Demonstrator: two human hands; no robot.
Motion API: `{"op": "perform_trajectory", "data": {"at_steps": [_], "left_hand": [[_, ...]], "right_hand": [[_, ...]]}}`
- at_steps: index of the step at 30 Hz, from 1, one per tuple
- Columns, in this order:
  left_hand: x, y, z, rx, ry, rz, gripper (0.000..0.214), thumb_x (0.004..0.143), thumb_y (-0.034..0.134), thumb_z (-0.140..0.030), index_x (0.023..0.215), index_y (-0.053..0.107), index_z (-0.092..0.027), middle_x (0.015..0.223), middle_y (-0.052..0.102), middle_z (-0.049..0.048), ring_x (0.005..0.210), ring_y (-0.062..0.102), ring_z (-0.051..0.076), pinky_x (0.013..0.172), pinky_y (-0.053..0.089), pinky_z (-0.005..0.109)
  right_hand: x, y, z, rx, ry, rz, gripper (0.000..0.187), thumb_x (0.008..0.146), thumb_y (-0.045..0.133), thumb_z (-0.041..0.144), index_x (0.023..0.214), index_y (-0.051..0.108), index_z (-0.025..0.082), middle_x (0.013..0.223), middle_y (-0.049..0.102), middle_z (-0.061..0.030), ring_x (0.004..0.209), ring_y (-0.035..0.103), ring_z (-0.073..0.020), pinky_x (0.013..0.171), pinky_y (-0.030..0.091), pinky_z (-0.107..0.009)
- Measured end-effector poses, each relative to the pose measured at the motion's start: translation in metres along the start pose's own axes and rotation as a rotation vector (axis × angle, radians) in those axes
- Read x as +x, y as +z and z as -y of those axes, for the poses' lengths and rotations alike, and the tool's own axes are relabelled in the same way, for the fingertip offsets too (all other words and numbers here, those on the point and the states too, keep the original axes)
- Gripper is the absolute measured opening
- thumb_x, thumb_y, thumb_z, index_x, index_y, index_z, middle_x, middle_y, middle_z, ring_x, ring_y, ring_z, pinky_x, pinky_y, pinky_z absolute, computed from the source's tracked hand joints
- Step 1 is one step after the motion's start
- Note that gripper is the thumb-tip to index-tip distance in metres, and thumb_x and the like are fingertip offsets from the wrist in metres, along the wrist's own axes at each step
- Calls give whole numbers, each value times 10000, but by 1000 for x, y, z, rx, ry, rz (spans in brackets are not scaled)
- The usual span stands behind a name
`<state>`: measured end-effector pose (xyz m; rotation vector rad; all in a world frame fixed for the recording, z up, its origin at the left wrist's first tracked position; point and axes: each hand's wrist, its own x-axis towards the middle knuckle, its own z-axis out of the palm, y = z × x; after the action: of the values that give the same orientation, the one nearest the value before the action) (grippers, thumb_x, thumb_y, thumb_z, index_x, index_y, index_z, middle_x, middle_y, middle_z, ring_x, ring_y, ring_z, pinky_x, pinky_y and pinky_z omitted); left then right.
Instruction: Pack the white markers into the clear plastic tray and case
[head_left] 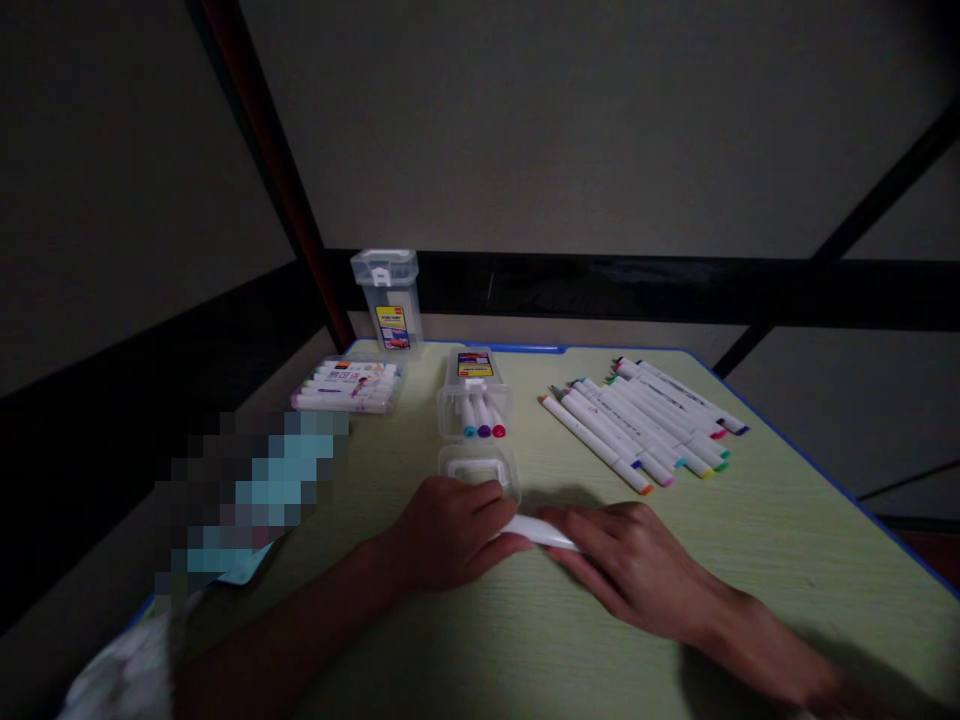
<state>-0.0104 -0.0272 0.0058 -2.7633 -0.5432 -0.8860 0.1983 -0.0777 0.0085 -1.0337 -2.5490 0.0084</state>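
Note:
A white marker (541, 530) lies crosswise between my two hands, low over the front of the table. My left hand (457, 530) is closed on its left end, thumb below and fingers above. Around its right end my right hand (626, 560) is closed too; the fingers hide that tip. Just beyond my left hand rests the open lid (480, 465) of a clear plastic case (474, 395). That case lies on its side, its mouth toward me, with blue, purple and red marker ends (484, 430) showing inside.
A row of loose white markers (637, 420) with coloured ends lies on the right. At the back left stands a closed clear case (390, 300), with a flat pack of markers (349, 385) before it. A blurred-out blue item (277, 490) is left. Walls rise behind the table (750, 560).

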Motion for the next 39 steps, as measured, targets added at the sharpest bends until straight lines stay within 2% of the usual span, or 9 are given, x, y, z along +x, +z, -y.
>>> {"op": "perform_trajectory", "data": {"at_steps": [13, 25, 30, 39], "left_hand": [[1, 0, -1, -33, -11, 3, 396, 930, 300, -367, 722, 551, -143, 603, 540, 0, 468, 458, 109, 420, 308, 246], [4, -6, -4, -24, -27, 68, 459, 945, 231, -371, 701, 548, -145, 599, 534, 2, 468, 454, 107, 413, 301, 254], [4, -6, -5, -4, -35, 89, 457, 947, 226, -364, 717, 554, -146, 609, 545, 5, 485, 471, 110, 425, 312, 250], [2, -3, -4, -8, -16, 39, 445, 944, 242, -364, 715, 555, -146, 595, 543, 0, 467, 463, 109, 421, 318, 249]], "right_hand": [[2, -2, 1, 15, 8, -8, 308, 943, 292, 298, 957, 551, 132, 642, 616, -20, 512, 575, -143, 479, 383, -279], [0, 0, 1, 18, 14, -25, 280, 934, 311, 290, 948, 547, 139, 642, 615, -18, 491, 562, -138, 466, 365, -278], [1, 0, 0, 28, 19, 9, 301, 939, 294, 297, 942, 553, 144, 636, 608, -22, 513, 562, -142, 484, 372, -276], [2, -2, -1, 31, 17, 22, 321, 946, 273, 303, 951, 549, 139, 648, 609, -23, 533, 568, -144, 501, 376, -277]]}}
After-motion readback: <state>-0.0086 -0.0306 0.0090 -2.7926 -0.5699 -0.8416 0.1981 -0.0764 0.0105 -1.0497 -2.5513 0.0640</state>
